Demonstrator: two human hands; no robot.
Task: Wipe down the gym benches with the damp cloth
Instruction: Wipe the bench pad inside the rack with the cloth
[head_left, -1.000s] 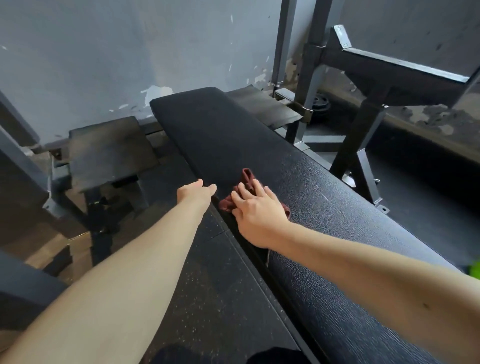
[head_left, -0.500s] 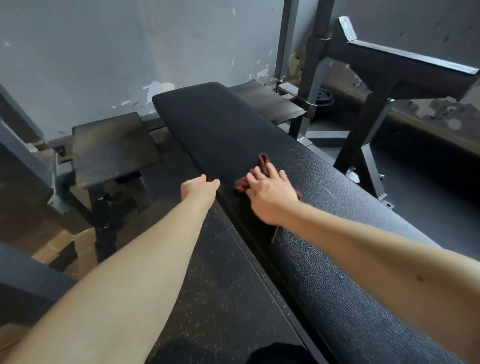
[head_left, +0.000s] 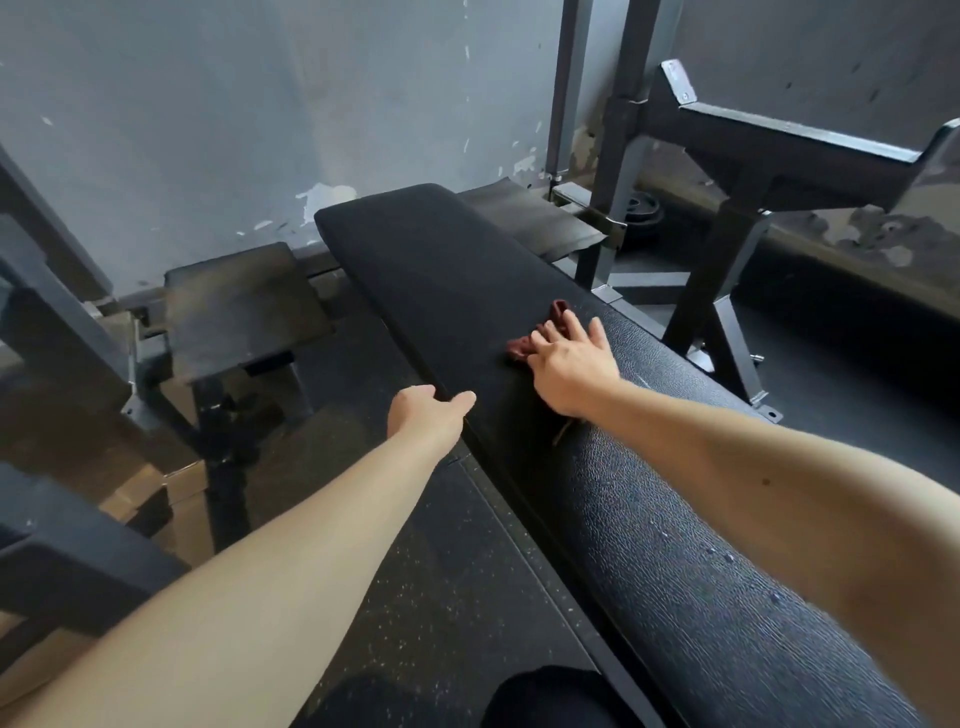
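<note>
A long black padded gym bench (head_left: 447, 260) runs from the lower right up toward the grey wall. A small dark red cloth (head_left: 543, 332) lies on its top near the middle. My right hand (head_left: 574, 366) presses flat on the cloth with straight, spread fingers, covering most of it. My left hand (head_left: 428, 415) holds the bench's left edge, thumb on top and fingers curled under the edge. The near part of the bench pad looks wet and shiny.
A low dark platform (head_left: 239, 306) stands to the left of the bench. A steel rack with uprights (head_left: 618, 156) and a slanted arm (head_left: 795, 140) stands to the right. Dark rubber flooring (head_left: 441, 597) lies between. A weight plate (head_left: 641, 208) rests behind the rack.
My right hand has slid the cloth across the bench top toward its right side and farther from me. My left hand stays at the bench's left edge.
</note>
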